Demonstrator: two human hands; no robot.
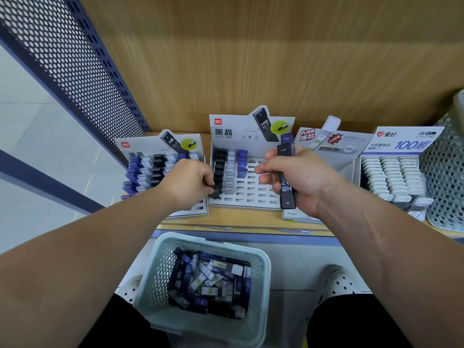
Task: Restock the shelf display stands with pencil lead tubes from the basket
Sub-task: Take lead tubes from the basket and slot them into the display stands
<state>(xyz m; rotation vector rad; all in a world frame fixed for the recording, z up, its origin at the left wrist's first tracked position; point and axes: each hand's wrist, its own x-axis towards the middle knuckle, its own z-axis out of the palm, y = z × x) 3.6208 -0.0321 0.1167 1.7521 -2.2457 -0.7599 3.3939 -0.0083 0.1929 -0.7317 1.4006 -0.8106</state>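
Four cardboard display stands sit side by side on the wooden shelf (226, 219). The left hand (188, 179) reaches to the second cardboard display stand (251, 197), its fingers curled narrow and pinching one small black pencil lead tube (216, 190) at the near end of that stand's black column. This stand carries three columns of tubes along its left side: one black, one white, and one blue with about four caps. The slots to their right are bare.

The right hand (301, 177) is held above the same stand's right side. Its fingers are wrapped around a long black tube marked HB 0.7 (286, 194), which stands upright in the grip. A second, blue-capped tube (287, 138) rises behind it, so at least two tubes are in this hand.

The first cardboard display stand (140, 146), at the far left, is packed with rows of blue, white and black tubes. The third cardboard display stand (336, 149) is mostly hidden behind the right hand. The fourth cardboard display stand (401, 144) holds three columns of white tubes.

Below the shelf edge, one pale green perforated plastic basket (263, 262) sits between two white perforated shoes (339, 280). It holds a loose heap of dark blue, black and white tubes, too jumbled to count. A second perforated basket (447, 172) stands on the shelf at the right edge.
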